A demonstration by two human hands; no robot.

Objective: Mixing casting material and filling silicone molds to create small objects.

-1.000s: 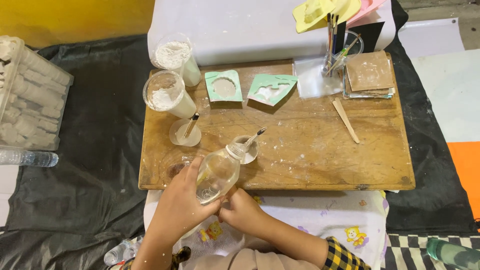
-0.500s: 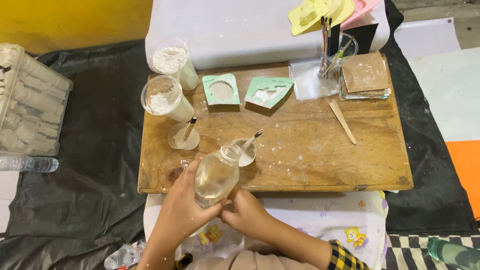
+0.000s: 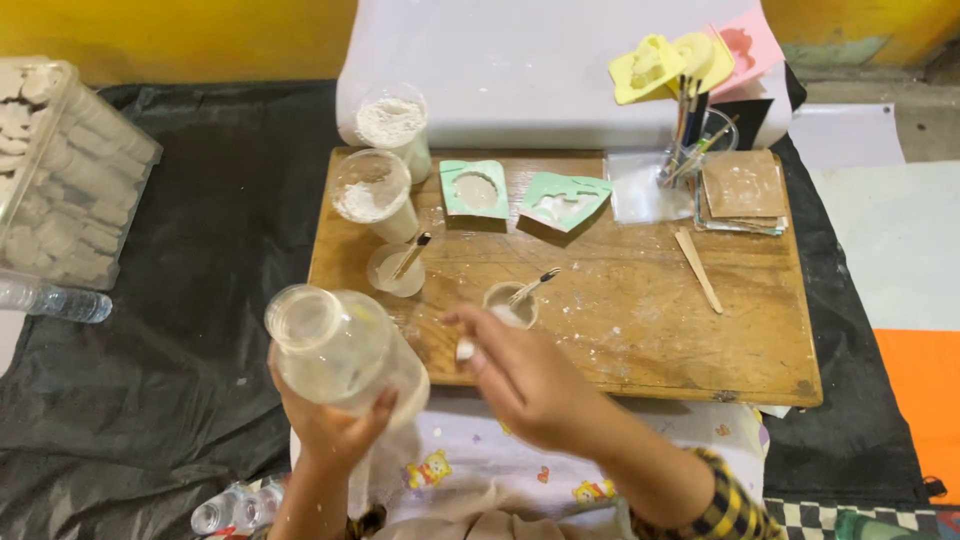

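Note:
My left hand (image 3: 335,430) grips a clear plastic bottle (image 3: 340,350) with cloudy liquid in it. The bottle's mouth is uncovered and it is held up off the front left corner of the wooden board (image 3: 640,320). My right hand (image 3: 525,375) pinches a small white cap (image 3: 465,350) over the board's front edge. Just beyond its fingertips stands a small cup (image 3: 510,303) with a stirrer leaning in it. A second small cup (image 3: 395,270) with a brush stands further left.
Two clear cups of white powder (image 3: 372,190) (image 3: 392,122) stand at the board's back left. Two green moulds (image 3: 474,188) (image 3: 565,198), a wooden stick (image 3: 698,268), brown squares (image 3: 742,188) and a brush holder (image 3: 690,140) lie behind. A clear box (image 3: 60,170) sits far left.
The bottle has come away from the small cup, back and to the left, nearer the camera. My right hand has left the bottle and now reaches forward holding the cap.

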